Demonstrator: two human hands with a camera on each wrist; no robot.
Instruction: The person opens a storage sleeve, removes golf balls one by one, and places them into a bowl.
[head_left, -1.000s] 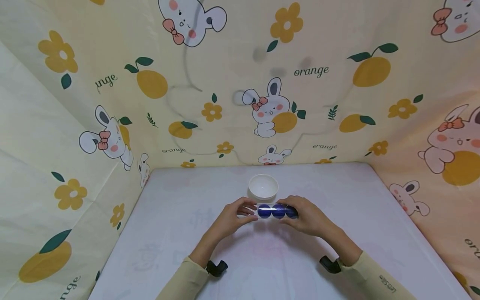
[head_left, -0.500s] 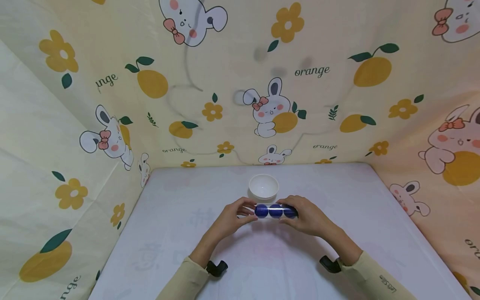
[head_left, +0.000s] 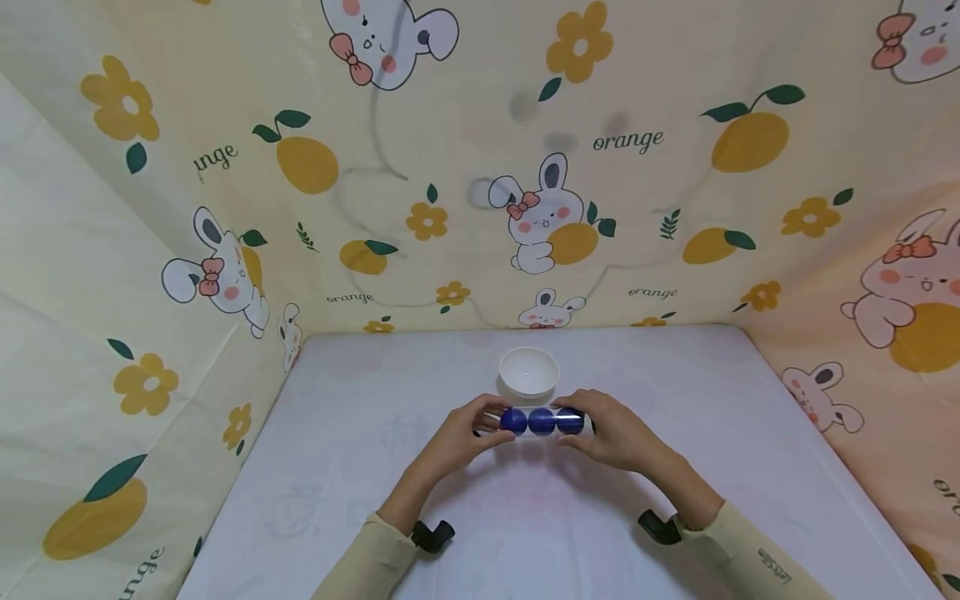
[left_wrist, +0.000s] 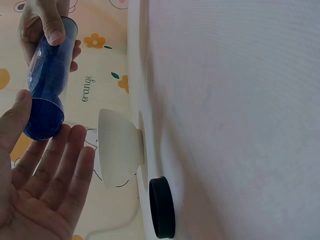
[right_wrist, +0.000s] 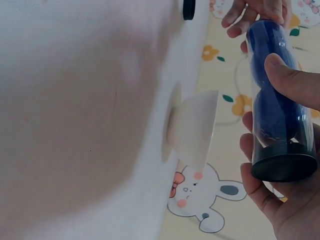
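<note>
A clear tube [head_left: 556,412] with three blue balls [head_left: 542,422] lies nearly level between the hands, above the table. My right hand [head_left: 611,429] grips its right part, thumb on the near side and fingers behind. A black cap [right_wrist: 284,162] closes that end. At the uncapped left end, one blue ball [left_wrist: 44,122] bulges past the rim. My left hand [head_left: 468,432] is held around this end, fingers extended, thumb [left_wrist: 20,107] and fingertips close to the ball. Whether they touch it is unclear.
Just beyond the hands, a white bowl [head_left: 528,372] stands upright on the white table [head_left: 375,375]. A black round lid [left_wrist: 162,207] lies on the tabletop near the bowl, mostly hidden by the left hand in the head view. Patterned cloth walls enclose the table.
The blue balls have slid left along the tube, and the leftmost has come out past the rim between the left thumb and fingers. Both hands have stayed nearly still.
</note>
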